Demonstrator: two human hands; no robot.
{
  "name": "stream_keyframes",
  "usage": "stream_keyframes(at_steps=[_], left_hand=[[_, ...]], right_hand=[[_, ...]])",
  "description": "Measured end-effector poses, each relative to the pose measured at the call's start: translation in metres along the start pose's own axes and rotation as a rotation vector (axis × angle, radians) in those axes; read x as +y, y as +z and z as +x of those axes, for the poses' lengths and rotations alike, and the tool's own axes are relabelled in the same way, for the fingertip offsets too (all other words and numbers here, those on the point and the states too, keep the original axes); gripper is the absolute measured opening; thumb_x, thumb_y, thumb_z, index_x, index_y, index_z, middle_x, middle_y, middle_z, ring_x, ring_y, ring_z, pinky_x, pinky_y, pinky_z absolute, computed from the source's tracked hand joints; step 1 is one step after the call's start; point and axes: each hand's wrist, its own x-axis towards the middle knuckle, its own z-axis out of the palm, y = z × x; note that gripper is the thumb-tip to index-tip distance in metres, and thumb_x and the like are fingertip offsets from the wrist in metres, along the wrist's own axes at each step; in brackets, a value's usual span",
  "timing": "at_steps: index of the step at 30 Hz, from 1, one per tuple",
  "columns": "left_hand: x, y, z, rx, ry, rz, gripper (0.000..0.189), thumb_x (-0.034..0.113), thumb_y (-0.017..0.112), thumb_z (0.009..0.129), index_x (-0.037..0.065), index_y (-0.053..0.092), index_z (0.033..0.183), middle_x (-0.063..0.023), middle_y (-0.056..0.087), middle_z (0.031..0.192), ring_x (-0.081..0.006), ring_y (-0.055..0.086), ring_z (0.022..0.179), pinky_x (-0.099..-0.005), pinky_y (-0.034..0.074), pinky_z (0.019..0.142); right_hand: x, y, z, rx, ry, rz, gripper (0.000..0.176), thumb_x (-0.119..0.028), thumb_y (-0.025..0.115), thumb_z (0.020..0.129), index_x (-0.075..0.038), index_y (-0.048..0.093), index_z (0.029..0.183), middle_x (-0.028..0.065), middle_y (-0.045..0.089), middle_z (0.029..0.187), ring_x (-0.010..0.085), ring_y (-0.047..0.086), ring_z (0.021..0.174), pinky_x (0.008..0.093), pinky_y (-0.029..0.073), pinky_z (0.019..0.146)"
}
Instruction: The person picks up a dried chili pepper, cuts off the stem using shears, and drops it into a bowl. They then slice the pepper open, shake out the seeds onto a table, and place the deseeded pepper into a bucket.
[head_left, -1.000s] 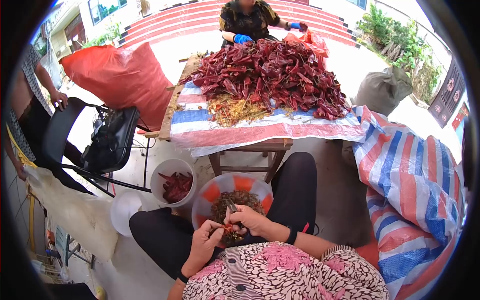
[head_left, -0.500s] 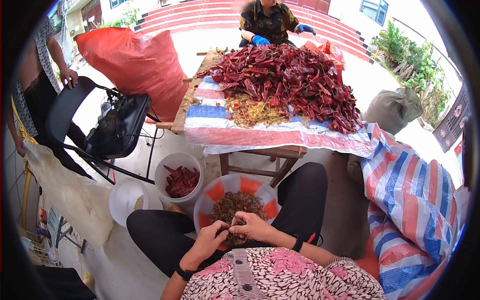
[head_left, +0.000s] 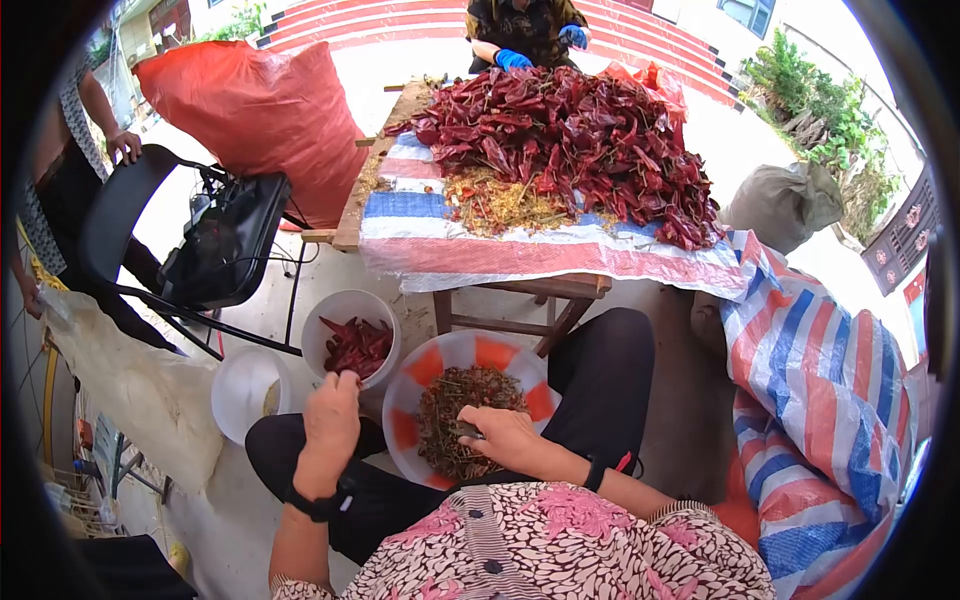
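My left hand [head_left: 331,425] is raised at the near rim of a white bucket [head_left: 392,318], fingers drawn together; whether anything is between them is hidden. Dried red chili peppers [head_left: 357,345] lie inside that bucket. Over an orange-and-white basin [head_left: 403,408], my right hand [head_left: 505,440] is closed around a small dark grey object [head_left: 468,430] whose kind I cannot make out. Below that hand, the basin holds a heap of dry stems and chili scraps [head_left: 455,395].
A table ahead bears a striped sheet [head_left: 420,255] with a large pile of dried chilies [head_left: 590,150]. Behind it sits a person in blue gloves [head_left: 513,60]. A second white tub [head_left: 235,405], a black chair [head_left: 110,235], and a striped tarp [head_left: 800,400] flank me. Another person stands left.
My hands were together above the basin; now they are apart. The left has moved left and up to the bucket, while the right stays over the scraps with the grey object.
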Motion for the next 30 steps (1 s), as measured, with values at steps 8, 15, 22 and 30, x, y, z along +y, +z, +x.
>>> stream_keyframes(at_steps=[8, 15, 22, 30], left_hand=[[-0.108, 0.073, 0.059, -0.183, -0.128, 0.19, 0.021, 0.005, 0.052, 0.084, 0.01, 0.057, 0.103, -0.0169, 0.056, 0.094, -0.0362, 0.059, 0.088, -0.0464, 0.049, 0.073], [-0.117, 0.1, 0.089, -0.262, -0.111, 0.35, 0.027, 0.012, 0.056, 0.081, 0.013, 0.06, 0.108, -0.0152, 0.062, 0.104, -0.0349, 0.059, 0.099, -0.0468, 0.049, 0.08], [-0.057, 0.097, 0.1, -0.502, -0.074, -0.115, 0.023, 0.018, 0.058, 0.081, 0.009, 0.06, 0.102, -0.0171, 0.066, 0.093, -0.035, 0.063, 0.092, -0.0467, 0.05, 0.078], [-0.04, 0.095, 0.102, -0.624, 0.215, -0.055, 0.033, 0.022, 0.064, 0.079, 0.009, 0.06, 0.109, -0.0161, 0.064, 0.088, -0.0345, 0.063, 0.088, -0.0449, 0.051, 0.077]], right_hand=[[-0.002, -0.043, 0.018, -0.012, 0.104, -0.141, 0.025, -0.027, 0.063, 0.083, -0.013, 0.058, 0.102, 0.0143, 0.061, 0.096, 0.0345, 0.059, 0.094, 0.0453, 0.047, 0.076], [0.051, -0.163, 0.076, 0.531, 0.227, 0.027, 0.022, -0.017, 0.057, 0.087, 0.0, 0.063, 0.1, 0.0185, 0.066, 0.086, 0.0298, 0.065, 0.083, 0.0365, 0.049, 0.076], [0.168, -0.25, 0.175, 0.832, 0.466, -0.349, 0.03, -0.025, 0.065, 0.08, -0.003, 0.065, 0.1, 0.02, 0.067, 0.094, 0.0359, 0.064, 0.091, 0.0441, 0.048, 0.081], [0.172, -0.262, 0.223, 0.795, 0.694, -0.45, 0.035, -0.035, 0.069, 0.074, -0.01, 0.066, 0.098, 0.0148, 0.067, 0.095, 0.0325, 0.064, 0.092, 0.0428, 0.048, 0.079]])
